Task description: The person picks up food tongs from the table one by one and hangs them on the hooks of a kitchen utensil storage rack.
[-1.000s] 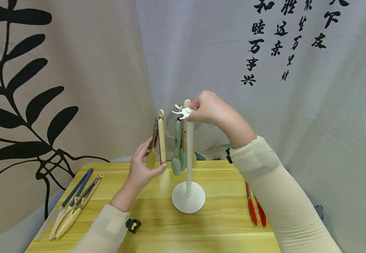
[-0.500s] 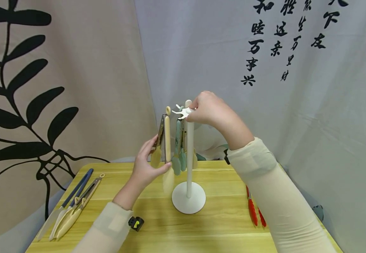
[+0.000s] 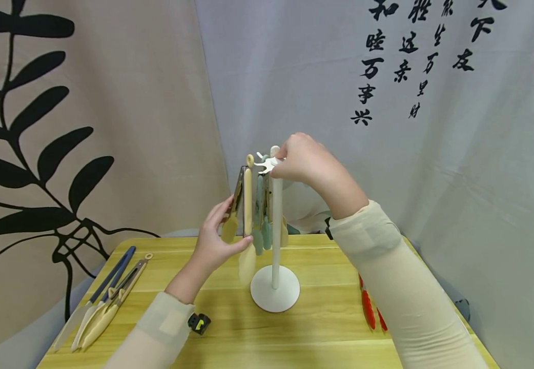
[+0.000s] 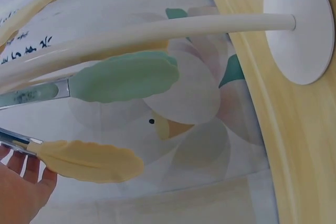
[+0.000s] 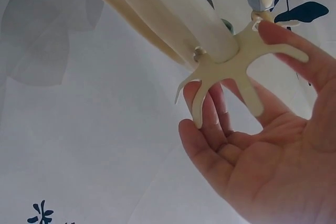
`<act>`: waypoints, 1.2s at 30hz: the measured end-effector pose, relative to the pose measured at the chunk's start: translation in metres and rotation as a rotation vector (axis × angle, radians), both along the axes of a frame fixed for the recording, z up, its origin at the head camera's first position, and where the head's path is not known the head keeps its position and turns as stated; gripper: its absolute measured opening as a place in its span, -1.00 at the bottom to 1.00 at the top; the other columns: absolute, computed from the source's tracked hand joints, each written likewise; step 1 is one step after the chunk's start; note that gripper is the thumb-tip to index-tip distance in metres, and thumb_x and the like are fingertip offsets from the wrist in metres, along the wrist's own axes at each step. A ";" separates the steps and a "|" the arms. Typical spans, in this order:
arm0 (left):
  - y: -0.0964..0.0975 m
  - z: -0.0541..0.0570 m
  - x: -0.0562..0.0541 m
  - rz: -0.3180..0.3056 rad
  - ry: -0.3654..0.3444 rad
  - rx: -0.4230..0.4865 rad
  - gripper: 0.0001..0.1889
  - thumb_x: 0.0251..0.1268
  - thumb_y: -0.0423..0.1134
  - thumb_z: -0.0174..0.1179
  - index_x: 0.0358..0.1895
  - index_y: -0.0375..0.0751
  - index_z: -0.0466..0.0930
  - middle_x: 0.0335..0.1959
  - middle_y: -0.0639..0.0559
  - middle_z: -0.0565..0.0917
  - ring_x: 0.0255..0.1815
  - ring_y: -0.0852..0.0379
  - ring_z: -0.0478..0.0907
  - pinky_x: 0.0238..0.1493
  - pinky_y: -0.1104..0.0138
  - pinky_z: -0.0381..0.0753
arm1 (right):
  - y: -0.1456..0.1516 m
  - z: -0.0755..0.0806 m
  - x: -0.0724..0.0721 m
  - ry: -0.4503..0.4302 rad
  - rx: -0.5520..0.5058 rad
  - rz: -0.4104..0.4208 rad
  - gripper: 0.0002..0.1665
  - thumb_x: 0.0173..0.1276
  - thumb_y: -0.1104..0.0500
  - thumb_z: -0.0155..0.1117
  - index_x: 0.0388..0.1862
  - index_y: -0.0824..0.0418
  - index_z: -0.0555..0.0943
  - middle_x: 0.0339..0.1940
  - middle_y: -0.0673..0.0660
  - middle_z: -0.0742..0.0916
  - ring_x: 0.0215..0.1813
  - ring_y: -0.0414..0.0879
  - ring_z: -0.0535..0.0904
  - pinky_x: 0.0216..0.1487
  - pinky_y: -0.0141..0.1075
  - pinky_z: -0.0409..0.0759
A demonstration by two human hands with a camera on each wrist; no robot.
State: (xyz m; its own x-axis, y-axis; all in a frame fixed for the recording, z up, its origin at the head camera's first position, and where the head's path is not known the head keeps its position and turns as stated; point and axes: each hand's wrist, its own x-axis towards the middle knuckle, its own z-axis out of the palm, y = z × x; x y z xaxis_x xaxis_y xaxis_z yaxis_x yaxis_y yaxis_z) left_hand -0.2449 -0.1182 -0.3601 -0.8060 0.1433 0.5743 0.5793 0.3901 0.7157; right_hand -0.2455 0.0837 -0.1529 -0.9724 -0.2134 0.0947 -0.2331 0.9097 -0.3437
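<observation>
My left hand [image 3: 213, 241] holds a pair of pale yellow tongs [image 3: 247, 202] upright, left of a white hook stand [image 3: 276, 236]. The ring on top of the tongs is right by a hook tip; whether it is over the hook, I cannot tell. In the left wrist view, their scalloped yellow tip [image 4: 92, 161] points away from my fingers. My right hand [image 3: 310, 161] grips the stand's hooked top [image 5: 228, 69] with thumb and fingers among the prongs. Light green tongs [image 4: 126, 77] hang beside the pole, and another yellowish pair is partly hidden behind it.
Blue-handled tongs [image 3: 117, 271] and cream tongs [image 3: 128, 287] lie at the left of the wooden table [image 3: 230, 338]. Red-tipped tongs [image 3: 367, 307] lie on the right, partly covered by my right sleeve. A fabric backdrop [image 3: 294, 61] hangs behind.
My left hand has carried the yellow tongs rightward and slightly up, closer to the stand's hooks. The right hand keeps its grip on the top, almost still.
</observation>
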 end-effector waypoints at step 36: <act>0.006 -0.002 0.003 -0.038 -0.027 -0.051 0.00 -0.14 -0.15 0.50 0.45 0.18 0.12 0.34 0.07 0.32 0.32 0.04 0.30 0.32 0.11 0.35 | 0.001 0.000 0.000 0.032 0.026 0.031 -0.59 0.07 0.13 0.21 -0.78 0.06 0.21 -0.62 -0.02 0.30 -0.54 -0.14 0.18 -0.47 -0.33 0.17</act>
